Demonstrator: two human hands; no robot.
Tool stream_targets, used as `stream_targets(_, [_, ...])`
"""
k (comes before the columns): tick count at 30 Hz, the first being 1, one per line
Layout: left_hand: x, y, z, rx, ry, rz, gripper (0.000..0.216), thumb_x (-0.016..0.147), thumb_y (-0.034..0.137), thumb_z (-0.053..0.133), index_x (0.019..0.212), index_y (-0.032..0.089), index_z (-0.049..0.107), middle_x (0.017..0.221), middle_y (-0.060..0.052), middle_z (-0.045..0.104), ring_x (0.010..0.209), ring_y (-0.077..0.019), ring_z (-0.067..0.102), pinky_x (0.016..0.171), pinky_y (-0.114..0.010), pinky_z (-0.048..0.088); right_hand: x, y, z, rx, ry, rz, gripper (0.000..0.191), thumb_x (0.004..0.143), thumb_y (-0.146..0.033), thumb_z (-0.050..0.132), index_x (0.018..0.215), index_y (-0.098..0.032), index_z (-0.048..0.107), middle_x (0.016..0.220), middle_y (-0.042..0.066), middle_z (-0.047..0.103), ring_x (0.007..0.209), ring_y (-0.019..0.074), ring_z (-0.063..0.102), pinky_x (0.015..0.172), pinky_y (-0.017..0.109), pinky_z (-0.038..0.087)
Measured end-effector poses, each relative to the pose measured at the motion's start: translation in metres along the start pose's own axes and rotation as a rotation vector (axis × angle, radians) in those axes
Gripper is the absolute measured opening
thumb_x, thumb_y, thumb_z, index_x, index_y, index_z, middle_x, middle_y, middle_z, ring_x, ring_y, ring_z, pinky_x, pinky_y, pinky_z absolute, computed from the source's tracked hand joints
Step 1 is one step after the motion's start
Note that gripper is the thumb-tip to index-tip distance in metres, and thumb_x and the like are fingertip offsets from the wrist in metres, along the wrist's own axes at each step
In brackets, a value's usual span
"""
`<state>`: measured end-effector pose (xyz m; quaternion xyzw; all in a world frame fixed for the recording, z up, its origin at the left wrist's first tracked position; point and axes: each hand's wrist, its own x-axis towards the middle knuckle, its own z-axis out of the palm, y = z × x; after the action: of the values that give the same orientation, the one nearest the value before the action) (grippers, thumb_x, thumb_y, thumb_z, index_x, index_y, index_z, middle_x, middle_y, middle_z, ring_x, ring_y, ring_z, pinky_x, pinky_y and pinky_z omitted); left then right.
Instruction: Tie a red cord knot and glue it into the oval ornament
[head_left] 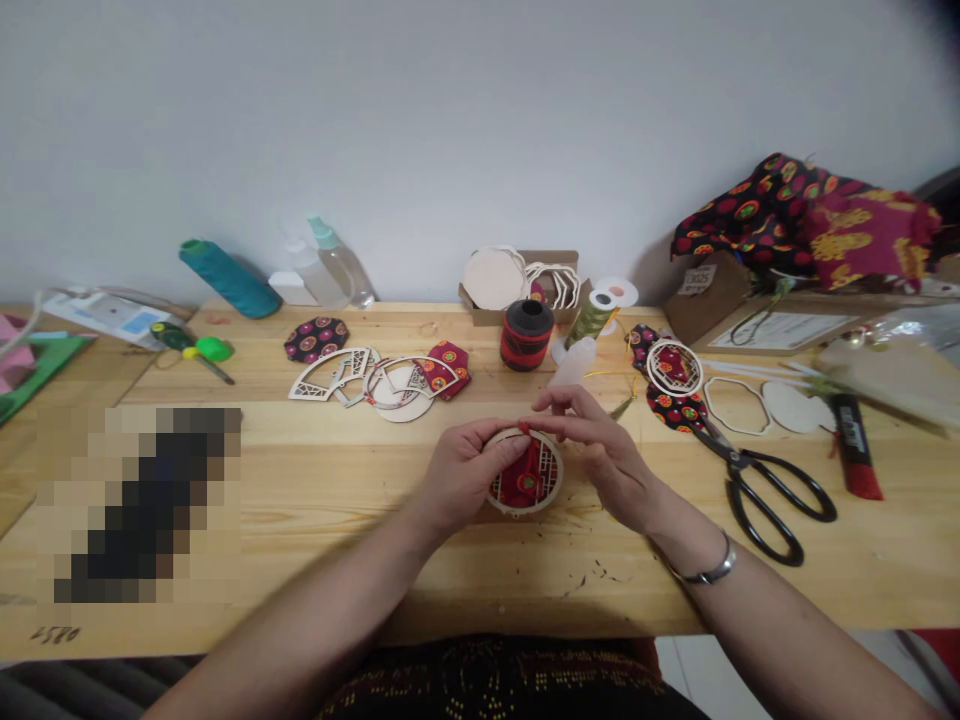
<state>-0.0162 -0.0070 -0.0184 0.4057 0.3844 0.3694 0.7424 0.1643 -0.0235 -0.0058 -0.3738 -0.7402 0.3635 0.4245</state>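
Note:
My left hand is closed on the edge of a round wooden lattice ornament, thumb across its front. The disc is backed with red patterned fabric and stands tilted over the table. At its top rim sits a small bit of red cord. My right hand meets it there, thumb and forefinger pressed together at the cord and the other fingers lifted. A bracelet is on the right wrist. Behind the hands stand a black and red thread spool and a whitish translucent piece.
Black-handled scissors and a glue tube lie at right. Wooden frames and fabric pieces lie behind left. A cardboard box carries fabric. Bottles, a teal thread cone and a screwdriver are farther left.

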Motion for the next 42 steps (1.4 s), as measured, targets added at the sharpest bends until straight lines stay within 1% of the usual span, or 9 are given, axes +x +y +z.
stream_targets(8, [0.002, 0.002, 0.002, -0.128, 0.046, -0.055, 0.020, 0.069, 0.028, 0.072, 0.084, 0.016, 0.071, 0.074, -0.003, 0.071, 0.062, -0.0115, 0.062, 0.061, -0.024, 0.049, -0.001, 0.000, -0.001, -0.008, 0.028, -0.025, 0.050, 0.090, -0.055, 0.030, 0.118, -0.026, 0.060, 0.112, 0.009, 0.049, 0.106, 0.0219, 0.048, 0.091, 0.044, 0.041])
stream_targets(12, [0.003, 0.005, 0.003, -0.133, 0.070, -0.061, 0.018, 0.069, 0.026, 0.072, 0.081, 0.013, 0.070, 0.067, -0.002, 0.069, 0.058, -0.0108, 0.060, 0.058, -0.022, 0.048, -0.001, -0.001, -0.002, -0.150, 0.126, -0.091, 0.043, 0.092, -0.047, 0.034, 0.108, -0.021, 0.064, 0.108, 0.010, 0.051, 0.104, 0.0226, 0.049, 0.090, 0.043, 0.041])
stream_targets(14, [0.004, 0.006, 0.002, -0.142, 0.077, -0.062, 0.018, 0.069, 0.027, 0.072, 0.080, 0.012, 0.069, 0.065, -0.002, 0.068, 0.057, -0.0107, 0.060, 0.056, -0.022, 0.048, -0.001, -0.001, -0.002, -0.275, 0.165, -0.157, 0.034, 0.088, -0.042, 0.047, 0.105, -0.018, 0.063, 0.106, 0.011, 0.052, 0.100, 0.0229, 0.051, 0.084, 0.041, 0.043])
stream_targets(18, [0.006, 0.006, 0.002, -0.141, 0.110, -0.057, 0.018, 0.069, 0.027, 0.072, 0.075, 0.011, 0.067, 0.062, -0.001, 0.067, 0.053, -0.0099, 0.058, 0.051, -0.020, 0.046, 0.000, -0.003, -0.002, -0.555, 0.080, -0.322, 0.036, 0.075, -0.036, 0.067, 0.105, -0.018, 0.059, 0.101, 0.010, 0.056, 0.090, 0.0219, 0.052, 0.075, 0.038, 0.044])
stream_targets(23, [0.007, 0.003, 0.001, -0.107, 0.117, -0.045, 0.018, 0.071, 0.028, 0.071, 0.076, 0.011, 0.067, 0.063, -0.001, 0.065, 0.052, -0.0089, 0.056, 0.050, -0.020, 0.043, 0.001, -0.007, 0.003, -0.797, -0.032, -0.368, 0.021, 0.082, -0.038, 0.058, 0.092, -0.020, 0.059, 0.094, 0.008, 0.060, 0.085, 0.0214, 0.049, 0.072, 0.038, 0.038])
stream_targets(28, [0.007, 0.002, 0.000, -0.106, 0.096, -0.063, 0.021, 0.070, 0.032, 0.071, 0.076, 0.013, 0.066, 0.063, 0.000, 0.064, 0.052, -0.0099, 0.055, 0.049, -0.021, 0.043, 0.000, -0.008, 0.008, -0.903, -0.151, -0.367, 0.011, 0.086, -0.027, 0.050, 0.086, -0.021, 0.059, 0.087, 0.005, 0.061, 0.079, 0.0198, 0.047, 0.071, 0.038, 0.035])
stream_targets(31, [0.007, 0.001, 0.000, -0.094, 0.083, -0.056, 0.025, 0.069, 0.034, 0.071, 0.079, 0.012, 0.067, 0.065, -0.001, 0.065, 0.054, -0.0110, 0.057, 0.053, -0.023, 0.045, 0.000, -0.007, 0.008, -0.870, -0.183, -0.354, 0.012, 0.086, -0.020, 0.047, 0.085, -0.021, 0.059, 0.085, 0.005, 0.060, 0.079, 0.0194, 0.047, 0.073, 0.038, 0.035])
stream_targets(34, [0.007, 0.000, 0.000, -0.087, 0.070, -0.059, 0.025, 0.069, 0.035, 0.071, 0.080, 0.012, 0.068, 0.065, -0.001, 0.066, 0.054, -0.0110, 0.057, 0.053, -0.023, 0.044, 0.000, -0.007, 0.005, -0.768, -0.153, -0.312, 0.011, 0.084, -0.018, 0.049, 0.083, -0.021, 0.060, 0.085, 0.005, 0.059, 0.079, 0.0191, 0.046, 0.072, 0.037, 0.036])
stream_targets(42, [0.007, 0.000, 0.002, -0.025, 0.050, -0.098, 0.022, 0.070, 0.031, 0.071, 0.082, 0.012, 0.070, 0.071, -0.003, 0.069, 0.060, -0.0112, 0.059, 0.059, -0.024, 0.047, 0.001, -0.009, -0.010, -0.213, 0.114, -0.058, 0.005, 0.079, -0.018, 0.059, 0.083, -0.020, 0.060, 0.087, 0.004, 0.055, 0.082, 0.0162, 0.053, 0.073, 0.033, 0.044])
